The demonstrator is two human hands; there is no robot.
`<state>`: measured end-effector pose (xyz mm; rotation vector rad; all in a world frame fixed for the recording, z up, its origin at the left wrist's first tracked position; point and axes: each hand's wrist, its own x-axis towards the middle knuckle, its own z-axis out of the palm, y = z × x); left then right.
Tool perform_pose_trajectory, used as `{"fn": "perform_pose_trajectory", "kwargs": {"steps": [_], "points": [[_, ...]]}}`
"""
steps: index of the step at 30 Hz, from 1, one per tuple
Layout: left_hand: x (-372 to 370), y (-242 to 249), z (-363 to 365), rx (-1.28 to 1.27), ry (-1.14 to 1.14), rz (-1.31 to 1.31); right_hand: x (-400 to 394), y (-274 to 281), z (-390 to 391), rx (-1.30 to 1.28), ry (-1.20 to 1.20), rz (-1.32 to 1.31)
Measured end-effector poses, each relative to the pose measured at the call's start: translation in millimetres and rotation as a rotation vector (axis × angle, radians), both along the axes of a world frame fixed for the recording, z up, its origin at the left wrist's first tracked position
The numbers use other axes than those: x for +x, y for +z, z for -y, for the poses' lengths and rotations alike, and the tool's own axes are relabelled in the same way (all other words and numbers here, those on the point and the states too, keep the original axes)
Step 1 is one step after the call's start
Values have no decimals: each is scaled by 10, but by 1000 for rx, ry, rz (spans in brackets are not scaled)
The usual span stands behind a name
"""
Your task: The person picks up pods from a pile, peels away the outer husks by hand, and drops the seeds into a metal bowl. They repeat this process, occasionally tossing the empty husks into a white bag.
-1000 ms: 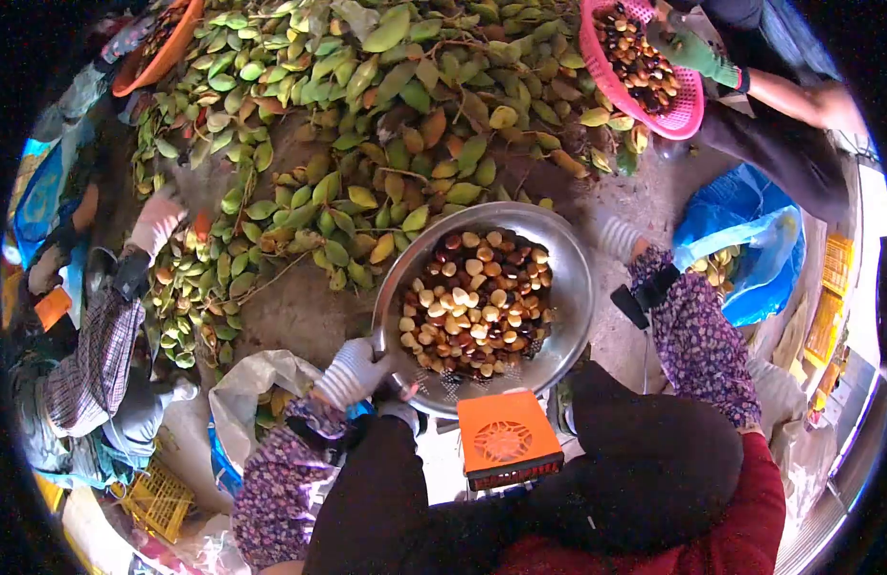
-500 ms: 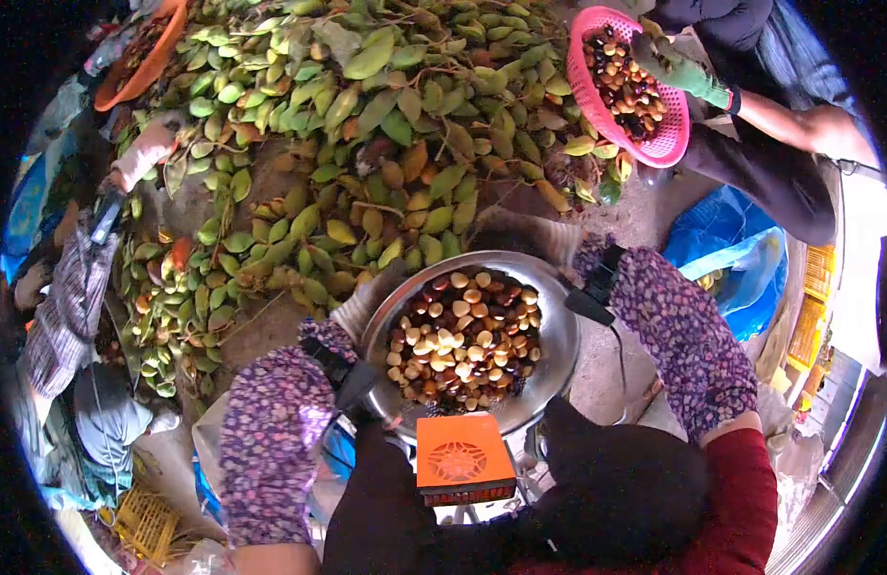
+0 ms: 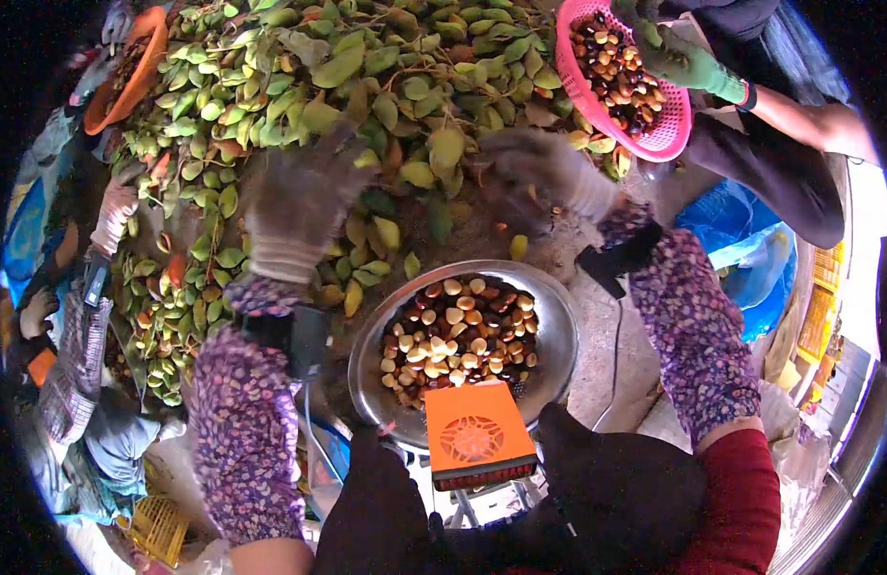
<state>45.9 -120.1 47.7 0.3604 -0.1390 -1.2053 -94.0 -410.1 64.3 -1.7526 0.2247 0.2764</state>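
My left hand (image 3: 300, 196), in a greyish knit glove, reaches over the pile of green pods (image 3: 261, 81), beyond the bowl. It is blurred, with its fingers spread and nothing seen in them. My right hand (image 3: 544, 172), gloved too, is over the pile's right part; motion smears its fingers, and whether it holds anything cannot be made out. Nearer to me, a round metal bowl (image 3: 558, 355) holds brown and cream seeds (image 3: 453, 335). Neither hand touches this bowl.
At the upper right a co-worker's green-gloved hand (image 3: 688, 67) is at a pink basket (image 3: 675, 139) of seeds. Other people's gloved hands are at the left, near an orange basket (image 3: 156, 57). An orange device (image 3: 477, 431) sits before me; a blue bag (image 3: 721, 211) lies right.
Both my hands have moved from beside the metal bowl forward onto the pile, the left one up and leftward. Some pods near the bowl have shifted away from it.
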Motion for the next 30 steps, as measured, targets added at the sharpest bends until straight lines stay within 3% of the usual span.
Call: {"fn": "perform_pose_trajectory", "kwargs": {"steps": [2, 4, 5, 6, 7, 8, 10, 11, 13, 18, 20, 22, 23, 25, 26, 28, 29, 30], "points": [[67, 226, -254, 200, 72, 136, -122, -101, 217, 53, -419, -150], [29, 368, -515, 393, 144, 262, -315, -440, 501, -686, -409, 112], [-66, 344, -691, 605, -19, 228, -330, -470, 558, -682, -411, 115], [-233, 277, -884, 815, -188, 190, -354, -514, 603, -976, -281, -96], [-527, 221, -1010, 890, -308, 601, -379, -566, 637, -1258, -136, -317], [-825, 217, -1066, 939, -429, 1015, -405, -653, 669, -1252, -136, -321], [-1165, 326, -1022, 1176, -611, 1287, -413, -921, 766, -1249, 42, -444], [-1229, 287, -1026, 1182, -606, 1286, -432, -1138, 877, -1303, 51, -409], [-1342, 105, -1078, 1330, -334, 1250, -417, -994, 839, -1304, 34, -385], [-1209, -42, -977, 1421, -176, 1354, -584, -646, 729, -1312, -73, -339], [-1075, -111, -961, 1446, -165, 1368, -767, -444, 674, -1270, -151, -199], [-968, -27, -914, 1424, -135, 1477, -899, -341, 696, -831, -325, 162], [-940, -21, -913, 1435, -100, 1436, -918, -71, 557, -840, -331, 165], [-829, -7, -922, 1432, -64, 1413, -799, 615, 138, -306, -454, -224], [-775, 2, -927, 1459, -40, 1502, -838, 597, 126, -309, -465, -213], [-718, 30, -932, 1487, -12, 1589, -916, 493, 74, 585, -413, 118], [-668, 49, -917, 1513, 57, 1552, -846, 620, -15, 735, -198, 164], [-587, 81, -938, 1539, 124, 1515, -793, 703, -230, 735, -196, 171]]}}
